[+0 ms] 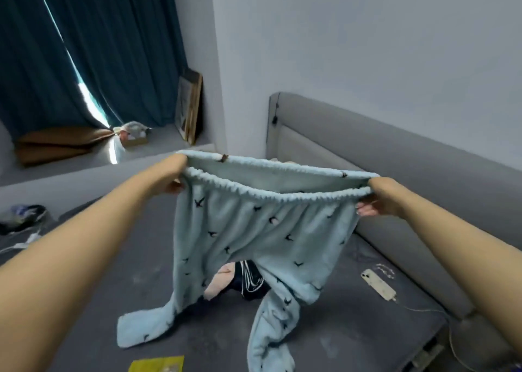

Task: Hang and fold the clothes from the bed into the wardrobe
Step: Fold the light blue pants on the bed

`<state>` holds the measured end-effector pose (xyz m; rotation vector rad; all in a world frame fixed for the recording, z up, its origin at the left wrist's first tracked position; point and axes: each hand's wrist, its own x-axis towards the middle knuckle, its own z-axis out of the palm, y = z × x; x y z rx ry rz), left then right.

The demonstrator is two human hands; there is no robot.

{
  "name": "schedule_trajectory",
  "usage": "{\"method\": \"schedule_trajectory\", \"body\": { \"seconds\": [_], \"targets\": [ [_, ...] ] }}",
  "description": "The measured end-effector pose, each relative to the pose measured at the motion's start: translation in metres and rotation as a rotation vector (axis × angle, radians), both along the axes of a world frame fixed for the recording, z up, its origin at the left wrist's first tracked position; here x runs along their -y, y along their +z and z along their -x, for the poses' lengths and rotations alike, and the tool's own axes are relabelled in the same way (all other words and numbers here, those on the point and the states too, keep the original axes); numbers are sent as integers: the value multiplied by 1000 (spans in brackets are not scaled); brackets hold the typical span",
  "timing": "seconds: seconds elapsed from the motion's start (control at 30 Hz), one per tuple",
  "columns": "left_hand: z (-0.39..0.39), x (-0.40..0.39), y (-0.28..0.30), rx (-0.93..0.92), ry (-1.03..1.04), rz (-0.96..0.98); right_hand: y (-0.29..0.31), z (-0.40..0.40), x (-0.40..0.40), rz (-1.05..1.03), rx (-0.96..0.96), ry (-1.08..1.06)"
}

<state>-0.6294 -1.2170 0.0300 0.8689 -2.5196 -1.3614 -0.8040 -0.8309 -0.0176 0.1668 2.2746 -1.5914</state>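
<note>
our left hand [172,178] and right hand [380,196] gripping pale blue fleece bird-print pyjama trousers [254,239] by the waistband (stretched wide), white phone [378,284] at 4 o'clock on grey bed [353,329]

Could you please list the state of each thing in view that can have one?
Light blue pyjama trousers: held up by the waistband, legs trailing on the bed.
Left hand: grips the waistband's left end.
Right hand: grips its right end.
Curtains: drawn, narrow gap.
Phone: lying on the bed, cable plugged in.
</note>
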Motion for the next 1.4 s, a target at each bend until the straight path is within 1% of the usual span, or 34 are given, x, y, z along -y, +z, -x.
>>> {"method": "schedule_trajectory", "body": {
  "seconds": [0.03, 0.1, 0.13, 0.2, 0.3, 0.4, 0.47, 0.53, 0.6, 0.67, 0.73, 0.8, 0.9, 0.97, 1.07, 1.13, 1.23, 1.3, 1.4],
  "targets": [
    [18, -19, 14, -61, -37, -118, 6, 12, -10, 193, 39, -53],
    [58, -55, 34, -134, -126, -271, 20, 40, -33, 456, 33, -166],
    [82, -74, 44, -159, -160, -324, 29, 55, -46, 538, 6, -220],
    [134, -104, 57, -262, -136, -355, 48, 82, -69, 618, -89, -299],
    [213, -154, 94, -458, -23, -431, 85, 119, -116, 632, -269, -431],
    [271, -196, 143, -698, -23, -409, 131, 141, -163, 591, -495, -488],
    [293, -216, 172, -806, -55, -443, 157, 147, -181, 516, -634, -489],
    [303, -227, 194, -867, -61, -470, 174, 146, -188, 467, -726, -470],
    [307, -228, 204, -884, -71, -542, 183, 138, -186, 450, -765, -442],
    [305, -222, 204, -866, -68, -641, 184, 124, -178, 434, -785, -396],
    [295, -211, 193, -843, -45, -696, 175, 105, -166, 390, -794, -357],
    [278, -193, 171, -796, -35, -711, 158, 82, -150, 334, -782, -321],
    [237, -153, 122, -702, -55, -715, 119, 31, -116, 246, -753, -255],
    [201, -119, 82, -653, -46, -734, 84, -14, -87, 227, -719, -179],
    [133, -63, 14, -575, -76, -669, 24, -86, -37, 171, -645, -57],
    [84, -19, -38, -488, -91, -620, -23, -133, 0, 127, -549, 9],
    [16, 47, -122, -385, -2, -601, -102, -201, 61, 86, -366, 51],
    [-30, 87, -189, -311, 69, -592, -164, -247, 100, 34, -244, 97],
    [-107, 143, -301, -163, 164, -576, -260, -312, 153, -95, -77, 240]
  ]
}}
